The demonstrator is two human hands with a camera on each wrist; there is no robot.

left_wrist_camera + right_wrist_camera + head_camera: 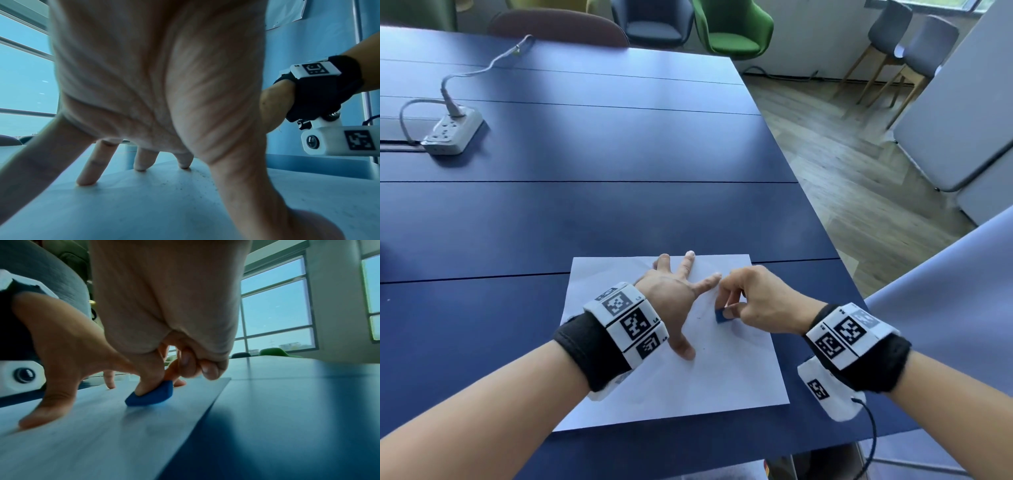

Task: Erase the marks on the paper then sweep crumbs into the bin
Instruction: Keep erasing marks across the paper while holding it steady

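Left hand (671, 301) splayed wide, pinning paper (739, 377); right hand (753, 301) pinching blue eraser (722, 315). Short firm strokes, sheet kept flat.

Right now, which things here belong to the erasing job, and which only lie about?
Belong:
- paper, pressed flat by left hand
- blue eraser, pinched by right hand
- dark crumbs on the paper

Lying about:
- power strip
- green chair

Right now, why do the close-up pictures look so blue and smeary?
Right wrist view: the paper is streaked with motion blur around the blue eraser. Left wrist view: the left hand is too near to be sharp, under a bluish tint. Head view: sharper, with straight table edges fanning out.
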